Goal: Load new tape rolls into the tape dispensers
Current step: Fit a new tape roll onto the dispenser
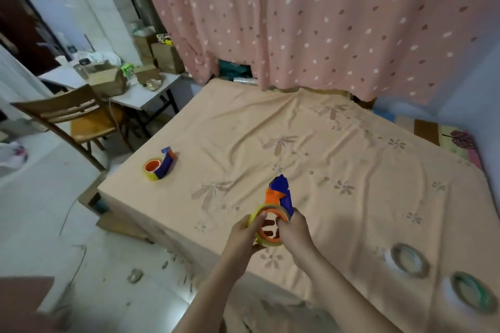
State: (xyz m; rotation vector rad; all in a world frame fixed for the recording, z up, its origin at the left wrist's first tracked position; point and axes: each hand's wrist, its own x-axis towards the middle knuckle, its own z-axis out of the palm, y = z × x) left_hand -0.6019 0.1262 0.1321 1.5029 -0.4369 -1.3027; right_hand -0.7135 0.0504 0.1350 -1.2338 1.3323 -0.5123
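Yellow tape roll [266,242] sits on the blue-and-orange dispenser [280,197], gripped by left hand [244,235] and right hand [293,232], fingers curled around it, above the surface [324,157]. Far dispenser [159,165] looks loaded; two spare rolls [410,259] remain.

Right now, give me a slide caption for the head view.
Both hands hold a tape dispenser above the bed.

Bare sheet [338,170] between second dispenser [159,166] and spare rolls [410,259]
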